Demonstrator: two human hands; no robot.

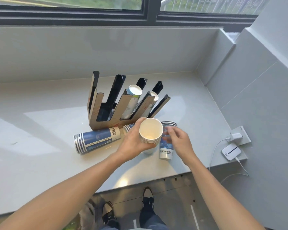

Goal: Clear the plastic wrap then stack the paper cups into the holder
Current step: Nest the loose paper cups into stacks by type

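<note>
Left hand (133, 140) grip clasping nested white-lined paper cups (150, 131), right hand (179, 141) grip loosely released, blue-printed stacks beside holder (106, 103)

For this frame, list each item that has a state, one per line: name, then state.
Holder: upright on the counter; two right slots hold cup stacks, left slots empty.
Held cup stack: nested, mouth toward camera, gripped by left hand.
Right hand: fingers curled at an upright cup stack; grip unclear.
Lying cup stack: on its side before the holder.
Charger: plugged in, cable attached.
</note>
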